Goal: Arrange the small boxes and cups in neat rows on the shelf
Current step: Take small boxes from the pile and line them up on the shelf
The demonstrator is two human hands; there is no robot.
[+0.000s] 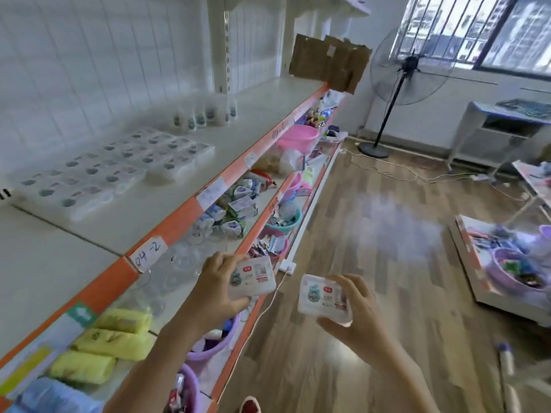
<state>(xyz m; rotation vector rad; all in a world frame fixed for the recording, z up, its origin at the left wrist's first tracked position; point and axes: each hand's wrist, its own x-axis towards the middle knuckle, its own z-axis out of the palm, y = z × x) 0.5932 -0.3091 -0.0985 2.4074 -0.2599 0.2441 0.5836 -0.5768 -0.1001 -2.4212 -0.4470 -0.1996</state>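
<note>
My left hand (216, 286) grips a small white box (253, 277) with a printed label, held in front of the shelf's orange edge. My right hand (354, 311) grips a second box of the same kind (323, 296), held out over the floor to the right of the first. On the white upper shelf (167, 204) several matching boxes (119, 168) lie in rows in one flat block. Behind them stand several small cups (205, 116) in a short row near the back wall.
The lower shelves hold yellow packs (116, 341), glass cups (176, 263), loose packets (235, 210) and pink and purple basins (298, 138). A cardboard box (328, 62) sits at the shelf's far end. A standing fan (399, 84), cables and a low rack of goods (507, 263) occupy the wooden floor.
</note>
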